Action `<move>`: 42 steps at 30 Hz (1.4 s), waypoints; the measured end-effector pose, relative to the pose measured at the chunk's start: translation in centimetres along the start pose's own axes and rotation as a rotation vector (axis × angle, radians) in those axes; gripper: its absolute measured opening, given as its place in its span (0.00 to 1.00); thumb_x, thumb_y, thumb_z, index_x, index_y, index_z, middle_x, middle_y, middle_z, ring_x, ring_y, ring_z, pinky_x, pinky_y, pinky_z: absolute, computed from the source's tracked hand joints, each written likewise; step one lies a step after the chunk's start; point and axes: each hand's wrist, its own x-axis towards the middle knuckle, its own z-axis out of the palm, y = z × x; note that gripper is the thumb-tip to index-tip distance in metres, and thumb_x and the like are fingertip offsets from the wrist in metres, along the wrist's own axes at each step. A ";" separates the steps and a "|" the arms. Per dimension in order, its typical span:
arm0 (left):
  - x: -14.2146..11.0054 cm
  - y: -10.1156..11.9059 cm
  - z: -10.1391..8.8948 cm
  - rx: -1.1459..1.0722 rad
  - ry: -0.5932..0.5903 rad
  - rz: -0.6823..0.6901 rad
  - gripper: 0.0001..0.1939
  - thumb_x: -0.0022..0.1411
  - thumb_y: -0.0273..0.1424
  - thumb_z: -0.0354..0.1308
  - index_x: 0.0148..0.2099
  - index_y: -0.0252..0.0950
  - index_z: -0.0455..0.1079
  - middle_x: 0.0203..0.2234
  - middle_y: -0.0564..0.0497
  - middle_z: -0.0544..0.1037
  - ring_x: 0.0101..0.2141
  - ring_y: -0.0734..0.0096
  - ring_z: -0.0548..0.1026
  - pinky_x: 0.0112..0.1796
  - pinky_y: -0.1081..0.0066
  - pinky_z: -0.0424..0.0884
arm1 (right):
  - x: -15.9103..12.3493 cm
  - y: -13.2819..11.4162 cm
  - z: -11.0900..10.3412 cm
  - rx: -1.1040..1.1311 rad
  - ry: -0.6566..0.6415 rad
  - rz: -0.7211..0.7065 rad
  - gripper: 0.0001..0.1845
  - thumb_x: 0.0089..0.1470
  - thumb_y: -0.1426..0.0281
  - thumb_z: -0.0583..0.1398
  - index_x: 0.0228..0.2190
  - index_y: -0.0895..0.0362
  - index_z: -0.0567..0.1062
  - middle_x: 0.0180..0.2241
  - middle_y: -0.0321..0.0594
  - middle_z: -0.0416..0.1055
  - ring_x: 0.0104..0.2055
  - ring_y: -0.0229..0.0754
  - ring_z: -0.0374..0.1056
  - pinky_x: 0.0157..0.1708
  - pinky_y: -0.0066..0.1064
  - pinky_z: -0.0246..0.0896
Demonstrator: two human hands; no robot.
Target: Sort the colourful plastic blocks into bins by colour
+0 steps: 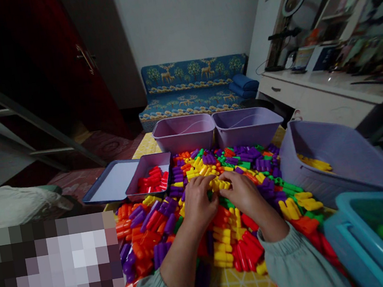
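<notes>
Above a wide heap of plastic toy building blocks, my left hand (199, 199) and my right hand (239, 190) come together over the middle. Between their fingertips are yellow building blocks (220, 183), with the fingers of both hands closed on them. How many pieces they hold is hard to tell, since the fingers cover part of them. Around the hands lie purple blocks (263, 165), orange blocks (146, 248), green blocks (292, 186) and red blocks (245, 251), many joined in short rows. A yellow block row (222, 247) lies just below the wrists.
Two lilac bins (185, 137) stand side by side at the back. A small box (146, 162) holding red blocks is at the left, its white lid panel (112, 181) beside it. On the right are a lilac bin (348, 167) with yellow blocks and a turquoise bin (351, 234) with green ones.
</notes>
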 end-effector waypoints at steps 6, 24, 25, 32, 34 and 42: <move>0.2 -0.1 -0.2 -0.009 -0.016 -0.049 0.15 0.54 0.22 0.58 0.45 0.36 0.73 0.40 0.46 0.79 0.45 0.56 0.73 0.46 0.58 0.67 | -0.1 -0.6 -2.4 0.265 0.174 0.044 0.10 0.45 0.71 0.65 0.33 0.56 0.76 0.33 0.42 0.78 0.35 0.46 0.74 0.37 0.36 0.68; 0.3 -0.7 0.5 -0.122 0.047 -0.008 0.14 0.57 0.18 0.56 0.44 0.35 0.74 0.36 0.45 0.78 0.39 0.61 0.74 0.41 0.65 0.69 | -0.8 2.0 -9.9 1.353 1.107 -0.101 0.16 0.63 0.56 0.49 0.35 0.51 0.71 0.44 0.41 0.70 0.52 0.38 0.69 0.50 0.37 0.69; 0.3 -0.7 0.5 -0.125 0.049 -0.007 0.15 0.57 0.18 0.56 0.44 0.35 0.74 0.36 0.45 0.78 0.39 0.62 0.74 0.41 0.65 0.69 | -0.9 2.0 -9.8 1.349 1.071 -0.096 0.19 0.63 0.54 0.47 0.35 0.52 0.71 0.45 0.42 0.70 0.53 0.39 0.69 0.48 0.37 0.70; 0.2 -0.4 0.3 -0.135 0.055 -0.040 0.16 0.57 0.18 0.55 0.46 0.35 0.74 0.38 0.46 0.78 0.42 0.61 0.75 0.43 0.65 0.71 | -0.4 0.6 -8.5 1.230 0.809 0.174 0.16 0.55 0.55 0.57 0.36 0.54 0.73 0.39 0.41 0.75 0.39 0.39 0.73 0.34 0.31 0.68; 0.2 -0.4 0.2 -0.135 0.059 -0.061 0.17 0.58 0.18 0.55 0.47 0.36 0.74 0.40 0.46 0.78 0.44 0.61 0.75 0.44 0.65 0.71 | 0.0 0.9 -7.8 1.014 0.695 0.210 0.17 0.50 0.56 0.61 0.35 0.56 0.74 0.36 0.42 0.75 0.36 0.41 0.72 0.33 0.31 0.66; 0.0 -0.2 0.0 -0.081 0.083 -0.085 0.18 0.58 0.20 0.55 0.50 0.36 0.74 0.44 0.45 0.79 0.45 0.60 0.76 0.46 0.63 0.71 | -0.7 2.3 -5.1 -0.437 0.117 0.231 0.37 0.46 0.59 0.67 0.56 0.58 0.69 0.51 0.55 0.72 0.54 0.61 0.66 0.49 0.48 0.61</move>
